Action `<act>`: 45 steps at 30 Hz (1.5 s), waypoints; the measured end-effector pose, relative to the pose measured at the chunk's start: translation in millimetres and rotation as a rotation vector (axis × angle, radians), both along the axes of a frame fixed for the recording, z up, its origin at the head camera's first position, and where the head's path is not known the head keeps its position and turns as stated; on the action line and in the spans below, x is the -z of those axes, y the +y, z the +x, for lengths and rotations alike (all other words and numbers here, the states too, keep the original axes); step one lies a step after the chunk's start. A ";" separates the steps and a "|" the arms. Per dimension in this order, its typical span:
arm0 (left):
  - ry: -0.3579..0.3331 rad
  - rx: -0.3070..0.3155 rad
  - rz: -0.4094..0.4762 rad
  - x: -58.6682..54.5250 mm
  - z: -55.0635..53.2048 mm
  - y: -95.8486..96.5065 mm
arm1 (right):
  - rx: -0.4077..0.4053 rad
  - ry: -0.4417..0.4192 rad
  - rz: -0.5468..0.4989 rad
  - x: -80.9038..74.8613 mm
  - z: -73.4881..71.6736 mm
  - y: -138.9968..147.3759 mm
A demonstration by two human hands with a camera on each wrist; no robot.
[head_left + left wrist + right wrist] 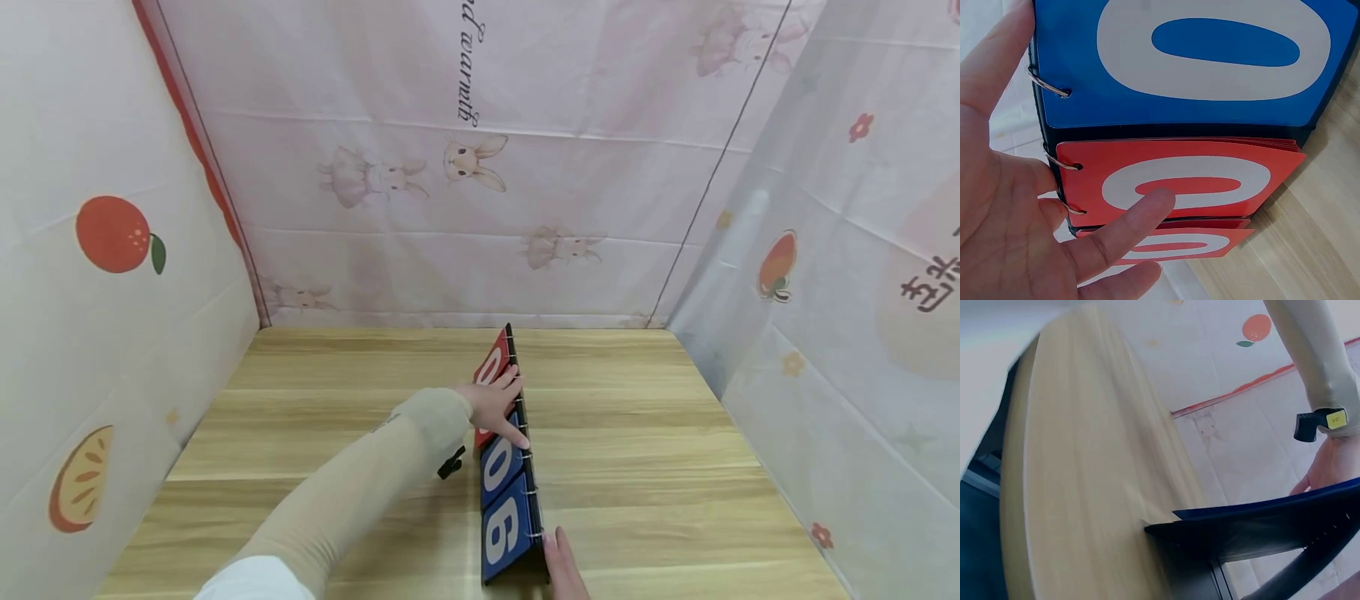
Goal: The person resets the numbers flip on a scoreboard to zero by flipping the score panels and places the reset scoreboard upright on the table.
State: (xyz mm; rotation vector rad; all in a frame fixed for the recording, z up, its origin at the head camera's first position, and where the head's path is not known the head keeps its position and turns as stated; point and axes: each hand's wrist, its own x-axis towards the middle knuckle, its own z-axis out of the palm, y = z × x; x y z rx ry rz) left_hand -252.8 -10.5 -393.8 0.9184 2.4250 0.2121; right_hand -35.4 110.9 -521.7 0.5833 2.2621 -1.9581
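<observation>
A tabletop flip scoreboard [502, 500] stands like a tent on the wooden table, its card side facing left. Red cards [1088, 187] with white zeros fill the far half; blue cards [1222, 112] fill the near half. Metal rings run along its top edge. My left hand [497, 406] lies spread across that edge near the middle. Its thumb reaches toward the blue section, and two fingers extend in front of the red cards. At the near end, my right hand [567, 571] touches the board with straight fingers; most of it is cut off by the frame.
Wood-grain tabletop [637, 442] extends on both sides of the scoreboard. Printed curtains [420, 275] enclose the back and sides. A black strap piece [452, 462] juts from my left wrist. The table's pale edge [1027, 487] shows in the right wrist view.
</observation>
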 end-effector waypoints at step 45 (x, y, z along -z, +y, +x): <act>0.030 0.006 -0.002 2.3 1.6 2.3 | -0.329 0.835 0.941 -51.2 -15.3 -11.5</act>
